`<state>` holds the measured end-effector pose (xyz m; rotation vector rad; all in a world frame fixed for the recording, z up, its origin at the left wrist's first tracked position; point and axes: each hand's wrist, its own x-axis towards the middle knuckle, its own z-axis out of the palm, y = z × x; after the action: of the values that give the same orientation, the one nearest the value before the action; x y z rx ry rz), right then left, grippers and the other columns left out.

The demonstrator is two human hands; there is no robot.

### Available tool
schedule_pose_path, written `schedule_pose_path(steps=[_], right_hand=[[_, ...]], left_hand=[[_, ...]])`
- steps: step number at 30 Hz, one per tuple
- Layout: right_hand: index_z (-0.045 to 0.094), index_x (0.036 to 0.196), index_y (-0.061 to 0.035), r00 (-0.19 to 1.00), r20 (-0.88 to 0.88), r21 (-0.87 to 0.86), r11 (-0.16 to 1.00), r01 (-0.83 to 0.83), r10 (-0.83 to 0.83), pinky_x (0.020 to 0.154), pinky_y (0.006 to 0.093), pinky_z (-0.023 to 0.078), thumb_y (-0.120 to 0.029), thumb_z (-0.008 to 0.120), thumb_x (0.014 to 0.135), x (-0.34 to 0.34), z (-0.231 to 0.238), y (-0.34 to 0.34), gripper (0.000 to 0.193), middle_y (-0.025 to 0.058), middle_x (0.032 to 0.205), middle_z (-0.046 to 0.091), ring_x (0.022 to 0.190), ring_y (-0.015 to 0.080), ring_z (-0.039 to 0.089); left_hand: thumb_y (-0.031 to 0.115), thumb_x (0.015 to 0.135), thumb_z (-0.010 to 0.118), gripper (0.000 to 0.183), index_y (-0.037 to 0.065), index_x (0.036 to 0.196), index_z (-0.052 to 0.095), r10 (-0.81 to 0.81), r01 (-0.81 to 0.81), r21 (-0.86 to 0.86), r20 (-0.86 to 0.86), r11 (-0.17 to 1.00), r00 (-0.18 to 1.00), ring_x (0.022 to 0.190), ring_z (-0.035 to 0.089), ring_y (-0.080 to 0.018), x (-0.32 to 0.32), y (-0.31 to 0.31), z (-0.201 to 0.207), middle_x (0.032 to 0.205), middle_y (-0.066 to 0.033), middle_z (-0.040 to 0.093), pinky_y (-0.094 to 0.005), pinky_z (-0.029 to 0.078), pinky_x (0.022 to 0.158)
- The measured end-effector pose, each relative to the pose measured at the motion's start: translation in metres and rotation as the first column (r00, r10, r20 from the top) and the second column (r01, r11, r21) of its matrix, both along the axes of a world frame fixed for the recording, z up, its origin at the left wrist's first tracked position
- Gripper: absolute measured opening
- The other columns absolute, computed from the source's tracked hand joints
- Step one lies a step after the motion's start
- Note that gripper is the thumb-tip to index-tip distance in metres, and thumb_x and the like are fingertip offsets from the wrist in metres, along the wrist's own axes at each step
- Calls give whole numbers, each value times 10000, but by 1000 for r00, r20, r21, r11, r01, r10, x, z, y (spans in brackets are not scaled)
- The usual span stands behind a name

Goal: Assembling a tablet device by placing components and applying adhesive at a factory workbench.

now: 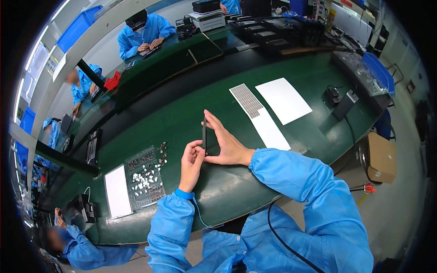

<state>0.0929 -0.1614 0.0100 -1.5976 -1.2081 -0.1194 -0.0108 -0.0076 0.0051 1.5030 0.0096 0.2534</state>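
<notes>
A thin black flat device (204, 136), seen almost edge-on, stands upright between my two hands above the green bench. My left hand (191, 164) pinches its lower end from the left side. My right hand (226, 144) grips it from the right, with fingertips at the top edge and the thumb near the bottom. The device's broad faces are hardly visible. A blue wrist strap (184, 194) with a thin cord circles my left wrist. Right of my hands lies a white sheet with rows of small grey labels (248, 101), some spots bare.
A clear tray of small white and dark parts (146, 179) lies left beside a white sheet (118, 192); loose bits sit at its edge. A blank white sheet (283, 101) and black boxy devices (345, 105) are to the right. Several co-workers in blue sit along the left.
</notes>
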Motion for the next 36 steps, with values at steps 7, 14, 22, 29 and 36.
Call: schedule_pose_path(steps=[7,14,22,29,36], right_hand=[[48,1552,-81,1000,-23,17,1000,15,-15,1086,449,405,-183,859,693,-2,-1,3,1186,215,1561,158,1327,351,460],[52,1550,-76,1000,11,-4,1000,-4,4,1084,449,411,-197,870,689,0,-1,1,1194,223,1563,153,1325,365,455],[95,1539,-49,980,171,-21,994,-105,107,1163,464,293,-238,895,665,-4,0,2,1200,242,1585,160,1393,411,354],[87,1539,-37,978,147,-39,989,-141,145,1181,465,256,-237,889,673,-7,3,1,1197,243,1590,148,1460,423,214],[54,1547,-39,973,129,-103,978,-181,194,1187,457,250,-266,877,694,-6,7,-4,1207,224,1602,125,1467,406,203]], left_hand=[[99,998,561,287,5,1263,508,-6,6,9,-14,1000,1000,846,528,-58,-1,1,-2,912,19,524,-204,446,776],[119,1006,528,363,40,1354,459,21,-22,43,26,999,999,866,527,-67,0,-6,9,967,-10,550,-213,443,788],[172,995,552,448,65,1412,427,15,-16,65,22,998,1000,809,527,-82,-1,-2,9,1026,-39,573,-213,456,732],[181,987,562,467,50,1413,421,4,-4,23,30,1000,1000,856,518,-81,-3,-1,10,1106,-49,556,-231,448,781],[240,985,553,463,47,1388,434,44,-44,20,1,999,999,935,508,-90,0,-2,11,1140,-38,553,-237,428,810]])
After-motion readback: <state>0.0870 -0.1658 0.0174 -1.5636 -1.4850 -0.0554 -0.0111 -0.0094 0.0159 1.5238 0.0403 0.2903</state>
